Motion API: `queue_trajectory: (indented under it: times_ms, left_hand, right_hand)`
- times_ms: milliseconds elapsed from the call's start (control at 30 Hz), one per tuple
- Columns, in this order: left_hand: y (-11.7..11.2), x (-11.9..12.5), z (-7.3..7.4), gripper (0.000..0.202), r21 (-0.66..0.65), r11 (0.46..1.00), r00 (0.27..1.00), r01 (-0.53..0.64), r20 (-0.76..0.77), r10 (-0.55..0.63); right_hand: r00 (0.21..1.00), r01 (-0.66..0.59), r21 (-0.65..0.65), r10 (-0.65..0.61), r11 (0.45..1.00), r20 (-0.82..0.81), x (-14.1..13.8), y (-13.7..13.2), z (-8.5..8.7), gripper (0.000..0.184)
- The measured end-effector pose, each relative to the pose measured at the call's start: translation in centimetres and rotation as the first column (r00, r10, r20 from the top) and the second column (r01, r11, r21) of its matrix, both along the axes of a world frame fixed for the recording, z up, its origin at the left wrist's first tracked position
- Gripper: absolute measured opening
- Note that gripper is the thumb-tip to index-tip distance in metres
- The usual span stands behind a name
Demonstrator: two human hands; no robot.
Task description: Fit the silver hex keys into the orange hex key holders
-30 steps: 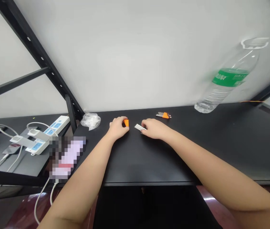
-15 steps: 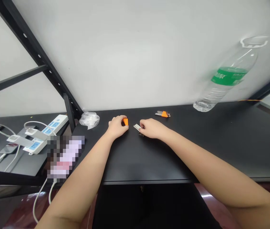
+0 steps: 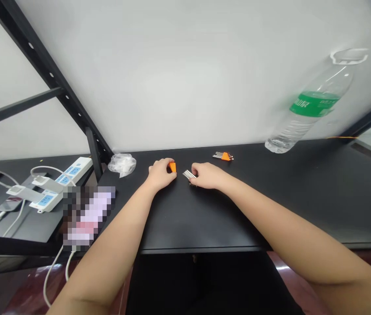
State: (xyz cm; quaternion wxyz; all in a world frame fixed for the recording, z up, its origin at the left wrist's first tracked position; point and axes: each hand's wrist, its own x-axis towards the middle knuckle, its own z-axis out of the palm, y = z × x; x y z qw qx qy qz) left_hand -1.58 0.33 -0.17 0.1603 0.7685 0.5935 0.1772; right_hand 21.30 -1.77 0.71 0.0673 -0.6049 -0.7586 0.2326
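Gripping an orange clip (image 3: 173,167) & a bunch of thin silvery rods (image 3: 188,174) at a blk. desk (image 3: 205,223).
Holding the clip btwn. thumb & fingers of the L hand (image 3: 162,174), closed on it, twd. desk's back; pinching the rods w/ closed fingers of the R hand (image 3: 207,176), slanted twd. the clip but apart from it. Sharing the desk w/ a second orange-clipped rod set (image 3: 226,156) beyond R hand, nr. wall (image 3: 179,78); also w/ a crumpled clear bag (image 3: 122,164) past L hand & a green-label bottle (image 3: 314,104), far R.
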Motion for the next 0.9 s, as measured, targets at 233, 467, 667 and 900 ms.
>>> queue_trajectory:
  times_ms: [233, 467, 667, 900]
  left_hand:
    - [-0.05, 0.05, 0.10, 0.050, 0.002, 1.000, 1.000, 0.007, 0.002, -0.007]
    - [-0.13, 0.09, 0.08, 0.047, 0.001, 1.000, 1.000, 0.008, -0.002, -0.008]
    - [-0.05, 0.08, -0.17, 0.047, 0.019, 1.000, 1.000, 0.002, 0.002, -0.002]
    - [-0.95, 0.51, 0.47, 0.048, 0.042, 0.992, 0.983, 0.121, 0.136, -0.126]
  right_hand:
    - [1.000, 0.005, 0.002, -0.005, 1.000, -0.022, 0.07, 0.03, 0.06, 0.021]
    - [0.995, 0.010, -0.022, -0.012, 1.000, -0.096, 0.63, 0.51, -0.38, 0.020]
    - [0.995, 0.024, -0.014, -0.025, 1.000, -0.092, 0.41, 0.45, -0.41, 0.020]
    - [0.996, 0.018, -0.021, -0.020, 1.000, -0.090, 0.36, 0.32, -0.04, 0.023]
